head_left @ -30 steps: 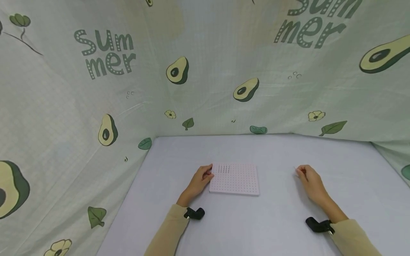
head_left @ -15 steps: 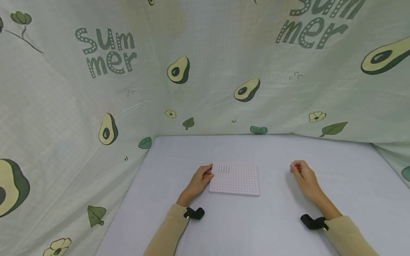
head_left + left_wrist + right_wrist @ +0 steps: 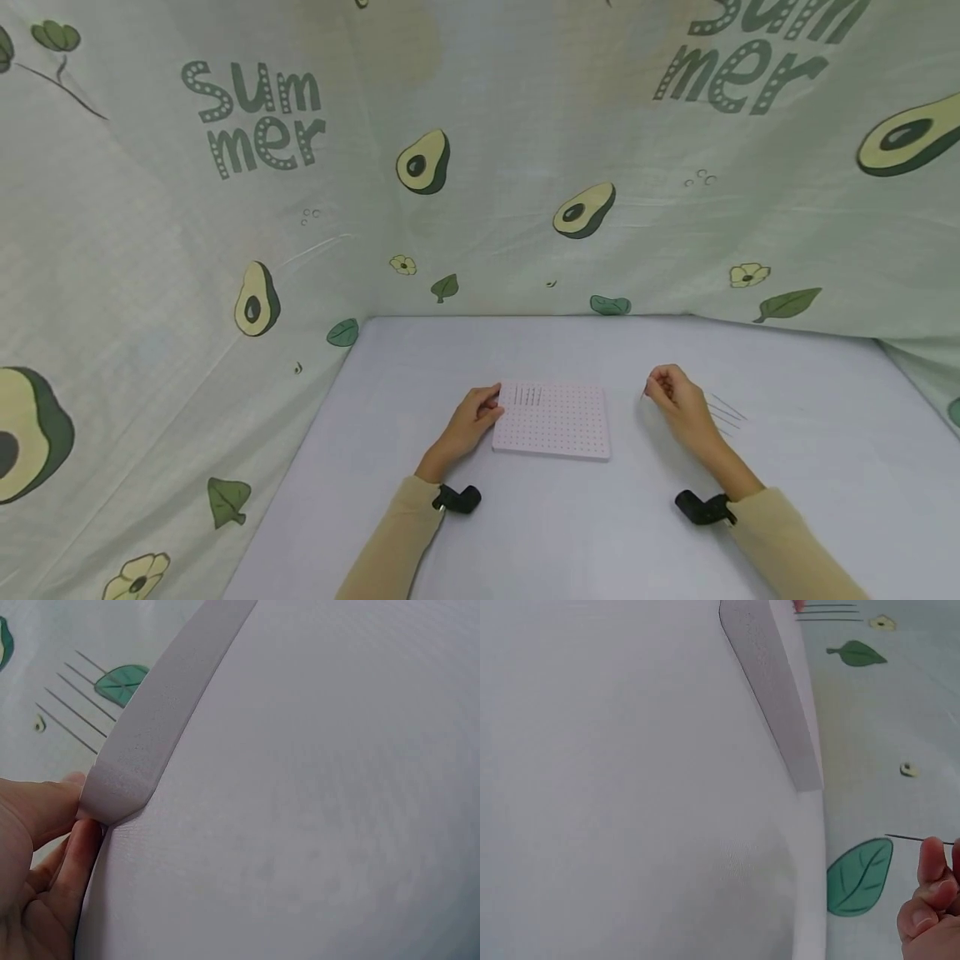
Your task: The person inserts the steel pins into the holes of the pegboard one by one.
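A white pegboard (image 3: 555, 429) dotted with rows of small holes lies on the table. Several thin dark needles (image 3: 67, 729) stand upright in a row near its far left corner. My left hand (image 3: 467, 423) grips the board's left edge between thumb and fingers; the left wrist view shows them at the board's corner. To the right of the board, my right hand (image 3: 684, 410) is raised above the table. Its thumb and fingertips pinch one thin needle (image 3: 905, 838), which points out past the fingers toward the board.
More thin needles (image 3: 727, 408) lie loose on the white table (image 3: 570, 533), just behind and to the right of my right hand. A cloth (image 3: 495, 250) printed with avocados and leaves hangs along the far and left sides.
My right hand has moved left, closer to the board, carrying the needle. Loose needles on the table have come into view from behind it. The left hand and board stay in place.
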Motion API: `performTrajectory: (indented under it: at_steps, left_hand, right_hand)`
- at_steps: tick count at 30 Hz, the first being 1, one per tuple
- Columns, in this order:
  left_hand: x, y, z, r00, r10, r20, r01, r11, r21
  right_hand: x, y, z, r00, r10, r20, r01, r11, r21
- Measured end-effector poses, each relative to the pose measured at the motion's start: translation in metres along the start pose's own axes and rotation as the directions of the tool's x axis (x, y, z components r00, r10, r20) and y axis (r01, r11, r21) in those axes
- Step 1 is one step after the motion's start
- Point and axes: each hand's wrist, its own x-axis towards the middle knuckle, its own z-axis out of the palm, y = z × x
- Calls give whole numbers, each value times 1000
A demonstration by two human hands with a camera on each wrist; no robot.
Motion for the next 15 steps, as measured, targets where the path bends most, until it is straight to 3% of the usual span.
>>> performTrajectory:
  at_steps: [7, 15]
  left_hand:
    - [0, 0, 0, 1000, 4, -7, -4, 1000, 5]
    - [1, -1, -1, 1000, -12, 1, 12, 1000, -4]
  right_hand:
    - [10, -10, 20, 999, 8, 52, -9, 1000, 26]
    - [18, -22, 44, 994, -37, 107, 30, 997, 74]
